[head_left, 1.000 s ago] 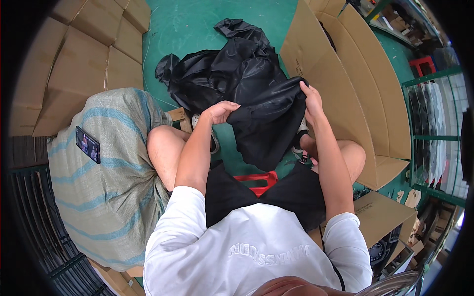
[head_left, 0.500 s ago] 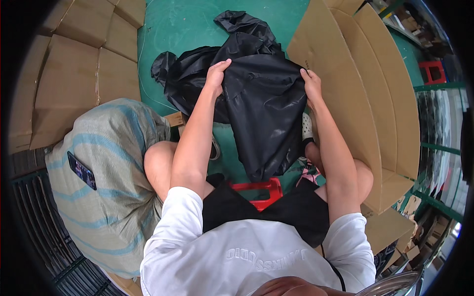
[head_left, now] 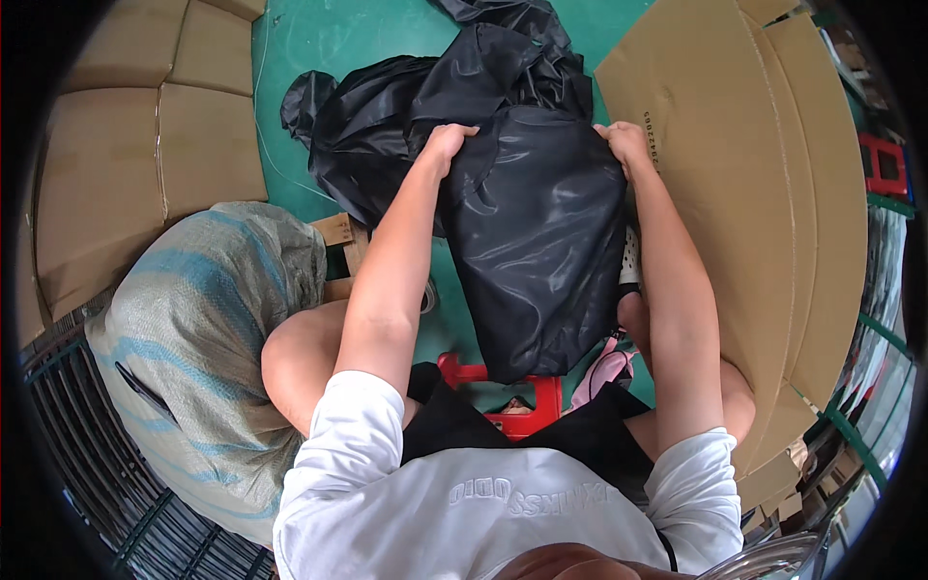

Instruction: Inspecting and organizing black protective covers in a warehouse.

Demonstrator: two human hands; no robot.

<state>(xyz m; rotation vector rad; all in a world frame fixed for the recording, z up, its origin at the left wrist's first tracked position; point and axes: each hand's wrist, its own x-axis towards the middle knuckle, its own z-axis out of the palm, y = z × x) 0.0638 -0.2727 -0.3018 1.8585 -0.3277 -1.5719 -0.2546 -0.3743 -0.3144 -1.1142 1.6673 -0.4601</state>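
- Spanning the upper centre to the centre of the frame, the cloth (head_left: 536,242), black and glossy, is drawn out between two hands; its far part lies bunched on the floor (head_left: 300,39).
- Left hand (head_left: 446,148), upper centre: fingers folded in, pinching one edge of the cloth.
- Right hand (head_left: 628,145), right of upper centre: curled closed on the other edge, just beside the box (head_left: 706,222); contact with the box cannot be told.
- Cloth, upper centre: a hard tug against the bunched part could pull the slick material from either pinch.
- Stool (head_left: 546,406), red, lower centre: the cloth's near end meets its outline; a fold might snag there.
- String (head_left: 259,106), upper left: could tangle should the cloth sweep left.
- Sack (head_left: 193,290), left: the phone (head_left: 147,394) lies on its slope; a knock could slide it off.
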